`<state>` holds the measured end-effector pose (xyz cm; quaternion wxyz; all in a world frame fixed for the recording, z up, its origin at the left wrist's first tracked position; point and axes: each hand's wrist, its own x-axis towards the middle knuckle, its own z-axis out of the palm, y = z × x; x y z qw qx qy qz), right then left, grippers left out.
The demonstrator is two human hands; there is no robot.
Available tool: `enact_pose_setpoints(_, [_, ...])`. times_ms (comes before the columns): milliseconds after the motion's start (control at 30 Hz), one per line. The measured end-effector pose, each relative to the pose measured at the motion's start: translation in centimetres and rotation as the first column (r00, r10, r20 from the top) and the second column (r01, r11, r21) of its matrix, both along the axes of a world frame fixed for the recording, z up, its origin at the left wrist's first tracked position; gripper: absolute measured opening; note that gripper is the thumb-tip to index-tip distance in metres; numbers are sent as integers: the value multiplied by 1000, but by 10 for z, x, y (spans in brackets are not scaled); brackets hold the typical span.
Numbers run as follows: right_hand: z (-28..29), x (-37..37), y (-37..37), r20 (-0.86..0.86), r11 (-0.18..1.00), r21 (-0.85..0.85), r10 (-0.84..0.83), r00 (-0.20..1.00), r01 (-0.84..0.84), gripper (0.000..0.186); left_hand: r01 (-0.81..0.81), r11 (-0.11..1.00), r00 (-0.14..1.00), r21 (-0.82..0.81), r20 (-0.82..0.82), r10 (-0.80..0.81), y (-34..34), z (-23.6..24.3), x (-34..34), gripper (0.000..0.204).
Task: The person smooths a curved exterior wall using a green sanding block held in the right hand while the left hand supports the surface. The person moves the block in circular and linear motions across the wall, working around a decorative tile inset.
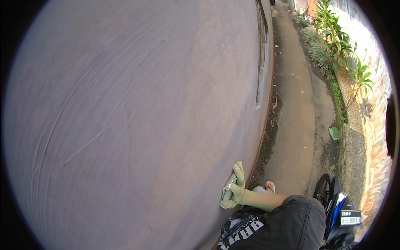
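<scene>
My right hand, coated in pale greenish dust or a thin glove, presses a flat pale grey-green piece to a large grey-mauve plastered wall. One finger stretches up along the wall; the others curl round the piece. Its exact kind cannot be made out. The bare forearm reaches leftward from a dark short sleeve. Fine scratches, curved streaks and thin cracks mark the wall's surface. My left hand does not show.
A concrete path runs along the wall. A sandalled foot shows just beyond my forearm. At right stand a blue and black motorcycle, leafy plants and a pale, patchy wall. A recessed window opening breaks the mauve wall.
</scene>
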<state>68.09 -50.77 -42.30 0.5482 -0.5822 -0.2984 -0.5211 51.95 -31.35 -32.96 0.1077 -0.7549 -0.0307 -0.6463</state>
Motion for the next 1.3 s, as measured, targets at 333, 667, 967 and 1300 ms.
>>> enact_pose_setpoints(333, [-1, 1, -2, 5, 998, -57, -34, 999, 35, 75, -63, 998, 998, 12, 23, 63, -3, -1, -10, 57])
enact_pose_setpoints(667, [142, 146, -93, 299, 977, -186, -48, 953, 108, 71, -265, 964, 957, 17, 131, 260, -34, 3, -53, 57])
enact_pose_setpoints(967, [223, 115, -100, 359, 971, -237, 113, 926, -26, 39, -292, 936, 956, -197, -33, 291, -114, 24, 19, 72])
enact_pose_setpoints(1300, [308, 244, -174, 424, 966, -259, 98, 900, 17, 59, -171, 978, 980, -119, -126, 156, -213, 79, 170, 80])
